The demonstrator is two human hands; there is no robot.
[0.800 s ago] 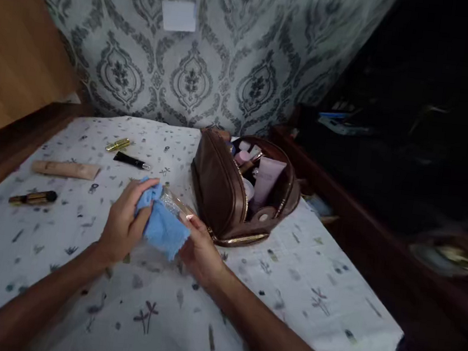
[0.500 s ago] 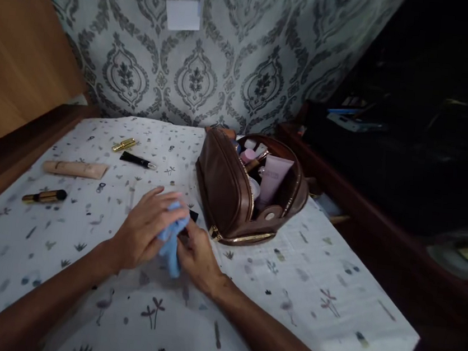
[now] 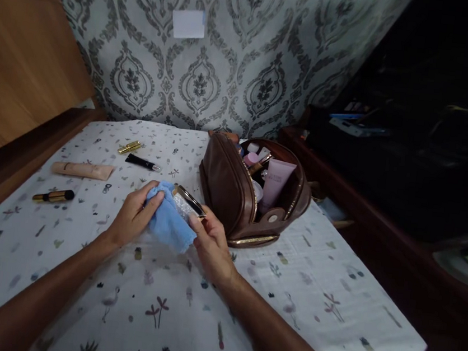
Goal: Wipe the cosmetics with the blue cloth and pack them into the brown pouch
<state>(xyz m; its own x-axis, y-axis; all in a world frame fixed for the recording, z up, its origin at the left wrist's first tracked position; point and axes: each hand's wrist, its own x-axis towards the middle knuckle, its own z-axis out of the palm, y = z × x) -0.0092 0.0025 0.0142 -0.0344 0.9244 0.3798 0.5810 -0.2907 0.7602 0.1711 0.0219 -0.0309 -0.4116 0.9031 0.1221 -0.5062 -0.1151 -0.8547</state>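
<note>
My left hand (image 3: 134, 216) is closed on a light blue cloth (image 3: 171, 227), thumb on top, and the cloth hangs down between my hands. In my right hand (image 3: 214, 246) is a small flat case (image 3: 184, 205) with a glittery silver face and a shiny gold-and-dark edge, perhaps a makeup compact. The cloth wraps the case's left end and touches it. My right thumb lies on the glittery face; the fingers behind are partly hidden. Just beyond my right hand stands an open brown makeup bag (image 3: 226, 191) with a pink tube (image 3: 278, 181) and several other cosmetics inside.
On the patterned tablecloth (image 3: 156, 338), to the left, lie a gold tube (image 3: 129, 147), a black tube (image 3: 142, 163), a beige tube (image 3: 82, 170) and a black-and-gold stick (image 3: 53, 195). A wooden panel (image 3: 26, 73) borders the left; dark furniture edges the right.
The glittery case, mostly hidden before, now shows between my hands. My left hand has turned and drawn slightly left, and the cloth has spread open. The view has shifted slightly.
</note>
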